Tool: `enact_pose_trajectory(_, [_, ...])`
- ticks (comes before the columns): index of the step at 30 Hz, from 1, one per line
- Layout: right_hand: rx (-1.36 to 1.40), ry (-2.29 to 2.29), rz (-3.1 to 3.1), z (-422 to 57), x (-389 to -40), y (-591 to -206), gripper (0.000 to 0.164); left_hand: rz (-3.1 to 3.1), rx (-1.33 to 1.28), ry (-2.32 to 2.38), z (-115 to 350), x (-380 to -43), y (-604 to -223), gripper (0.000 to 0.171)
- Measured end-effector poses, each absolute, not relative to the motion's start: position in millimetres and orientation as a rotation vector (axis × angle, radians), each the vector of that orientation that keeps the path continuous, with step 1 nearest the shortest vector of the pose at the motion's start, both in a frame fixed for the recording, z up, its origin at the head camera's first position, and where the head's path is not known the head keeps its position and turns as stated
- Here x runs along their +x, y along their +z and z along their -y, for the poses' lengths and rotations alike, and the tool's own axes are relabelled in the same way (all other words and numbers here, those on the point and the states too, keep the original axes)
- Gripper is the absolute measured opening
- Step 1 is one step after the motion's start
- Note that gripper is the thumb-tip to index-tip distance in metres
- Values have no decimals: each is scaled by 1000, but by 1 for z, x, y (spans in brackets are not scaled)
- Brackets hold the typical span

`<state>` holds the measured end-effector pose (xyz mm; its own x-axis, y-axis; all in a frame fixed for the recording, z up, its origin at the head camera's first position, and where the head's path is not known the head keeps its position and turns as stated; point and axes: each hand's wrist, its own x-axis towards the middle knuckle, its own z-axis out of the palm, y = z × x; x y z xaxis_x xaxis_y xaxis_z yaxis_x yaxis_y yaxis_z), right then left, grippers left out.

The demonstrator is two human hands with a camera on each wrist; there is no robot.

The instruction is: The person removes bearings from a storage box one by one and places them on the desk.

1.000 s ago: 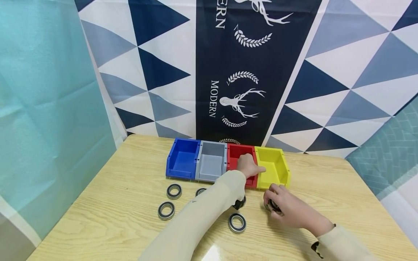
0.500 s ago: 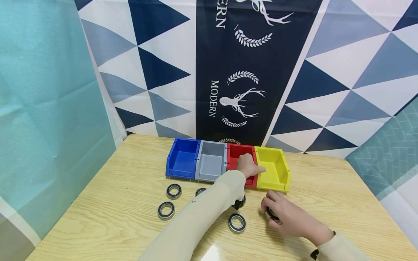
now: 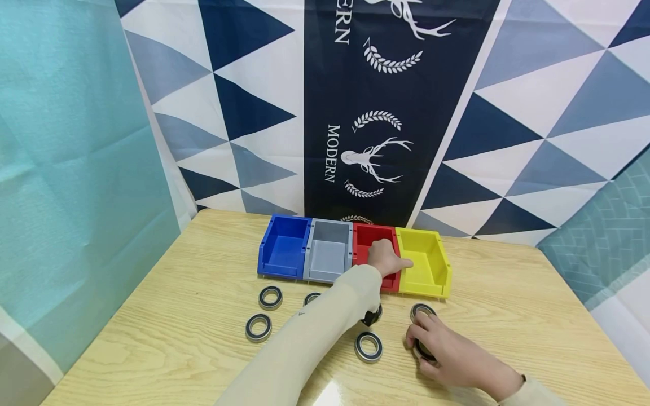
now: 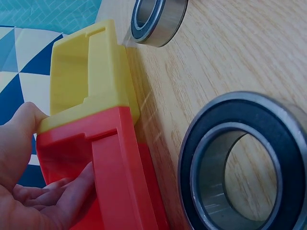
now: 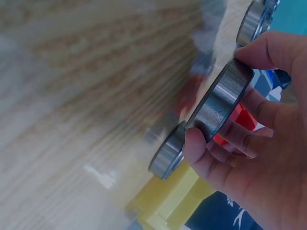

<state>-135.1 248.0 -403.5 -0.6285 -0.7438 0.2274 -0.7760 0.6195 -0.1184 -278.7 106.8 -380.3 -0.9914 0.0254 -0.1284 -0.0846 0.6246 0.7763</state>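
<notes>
In the head view my left hand (image 3: pixel 384 256) reaches into the red bin (image 3: pixel 363 237). The left wrist view shows its thumb over the wall shared with the yellow bin (image 4: pixel 110 62) and its fingers curled inside the red one, gripping that wall. My right hand (image 3: pixel 449 352) pinches a ball bearing (image 5: pixel 223 98) by its rim between thumb and fingers, low over the table in front of the yellow bin. Just beyond it lies another bearing (image 3: pixel 420 309), partly covered by the fingers. A bearing (image 3: pixel 368 347) lies flat between the two arms.
A blue bin (image 3: pixel 284 248) and a grey bin (image 3: pixel 327 254) join the row on the left. Left of the left sleeve are two bearings, one nearer (image 3: pixel 258 327) and one farther (image 3: pixel 271 298). The left forearm partly hides a bearing (image 3: pixel 311 297) and another by its wrist.
My right hand has drawn back toward the near edge with the bearing, and a second bearing now shows beyond its fingers. The left hand stays in place.
</notes>
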Motion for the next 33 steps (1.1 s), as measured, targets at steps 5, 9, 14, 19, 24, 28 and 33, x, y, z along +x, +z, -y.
enact_pose_trajectory(5, [1264, 317, 2697, -250, -131, -407, 37, -2705, -59, 1305, -107, -280, -382, 36])
enact_pose_trajectory(9, [1272, 319, 2691, -252, -130, -410, 37, -2699, -64, 1301, -106, -280, -382, 37])
enact_pose_trajectory(14, [1276, 327, 2699, -252, -130, -413, 37, -2694, -60, 1309, -106, -281, -383, 37])
enact_pose_trajectory(19, [1272, 346, 2713, -253, -130, -412, 37, -2698, -52, 1308, -106, -281, -382, 36])
enact_pose_trajectory(24, [1275, 359, 2712, -254, -129, -412, 37, -2716, -44, 1291, -106, -279, -380, 36])
enact_pose_trajectory(28, [1273, 358, 2703, -254, -129, -413, 38, -2714, -45, 1294, -107, -279, -381, 37])
enact_pose_trajectory(33, [1280, 366, 2697, -255, -129, -413, 37, -2712, -53, 1300, -108, -281, -384, 37])
